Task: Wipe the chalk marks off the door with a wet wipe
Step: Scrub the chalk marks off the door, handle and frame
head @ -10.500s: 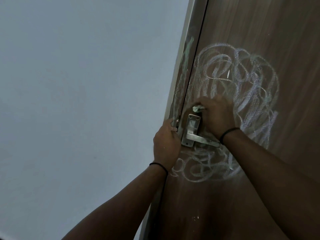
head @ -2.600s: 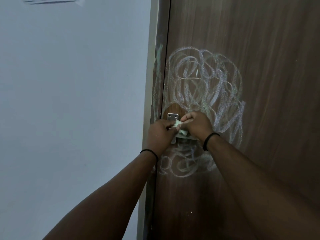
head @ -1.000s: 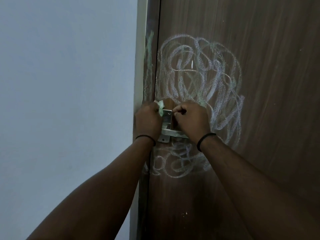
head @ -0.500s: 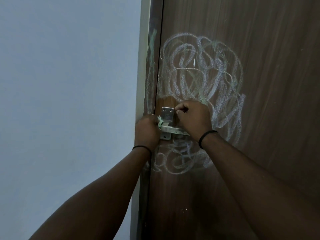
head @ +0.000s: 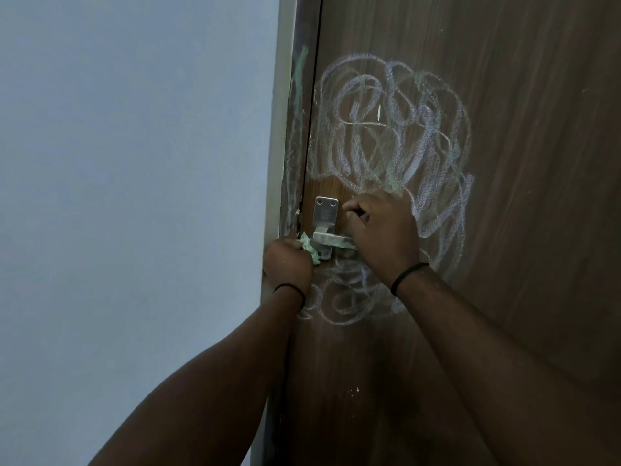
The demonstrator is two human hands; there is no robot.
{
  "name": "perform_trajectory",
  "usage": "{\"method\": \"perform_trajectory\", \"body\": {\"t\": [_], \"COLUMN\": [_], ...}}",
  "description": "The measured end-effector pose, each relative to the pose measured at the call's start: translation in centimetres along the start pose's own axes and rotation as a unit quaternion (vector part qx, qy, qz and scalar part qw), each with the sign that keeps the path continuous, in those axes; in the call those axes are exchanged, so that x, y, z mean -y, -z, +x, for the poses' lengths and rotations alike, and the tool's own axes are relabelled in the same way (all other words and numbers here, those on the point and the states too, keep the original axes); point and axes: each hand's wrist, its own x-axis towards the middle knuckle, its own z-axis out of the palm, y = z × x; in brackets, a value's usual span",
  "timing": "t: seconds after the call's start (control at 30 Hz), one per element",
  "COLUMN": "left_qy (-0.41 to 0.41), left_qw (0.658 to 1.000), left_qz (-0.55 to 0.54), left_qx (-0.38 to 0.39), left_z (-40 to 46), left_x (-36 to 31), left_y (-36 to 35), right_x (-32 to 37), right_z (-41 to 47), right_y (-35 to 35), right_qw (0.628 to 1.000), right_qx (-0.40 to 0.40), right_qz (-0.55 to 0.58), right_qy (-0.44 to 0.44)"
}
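I see left hand [head: 288, 264] gripping crumpled pale-green wet wipe [head: 309, 247] at left end of silver metal door handle [head: 331, 239], right hand [head: 381, 235] curled over handle's right side, scribbled chalk marks [head: 396, 142] above handle on brown wooden door [head: 521, 163].

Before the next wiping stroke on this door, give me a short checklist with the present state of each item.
1. Wet wipe in hand: ok, the left hand grips it beside the door handle.
2. Wipe touching chalk: cannot tell; it sits at the door edge, by the handle plate.
3. Right hand free: not ok, its fingers are curled at the handle; the grip itself is hidden.
4. Patch above the handle wiped: ok, bare wood shows.
5. Chalk marks gone from the door: not ok, a big scribble remains above and below.
6. Door frame clean: not ok, greenish streaks.
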Motion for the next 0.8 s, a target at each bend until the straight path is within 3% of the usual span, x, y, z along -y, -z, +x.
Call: {"method": "perform_trajectory", "body": {"t": [0.13,0.27,0.33,0.43,0.6,0.8], "left_qy": [0.099,0.129,0.155,0.218,0.212,0.180], "left_qw": [0.994,0.987,0.978,0.948,0.945,0.949], "left_qz": [-0.039,-0.082,-0.111,-0.196,-0.161,-0.098], "left_qx": [0.026,0.058,0.082,0.121,0.188,0.240], "left_z": [0.5,0.8,0.7,0.7,0.5,0.8], "left_x": [0.1,0.9,1.4,1.5,1.5,1.9], "left_y": [-0.1,-0.2,-0.3,-0.6,-0.5,0.0], "right_x": [0.6,1.0,0.6,-0.2,0.9,0.5], "right_z": [-1.6,-5.5,-7.4,-8.6,-7.3,-6.5], "right_y": [-0.5,-1.7,-2.8,-4.6,-7.0,-8.6], "right_qw": [1.000,0.997,0.997,0.976,0.919,0.869], "right_qx": [0.005,0.023,0.073,0.120,0.067,-0.004], "right_qz": [0.005,-0.007,0.001,0.072,0.233,0.249], "right_qy": [0.007,0.071,0.007,-0.167,-0.310,-0.428]}}
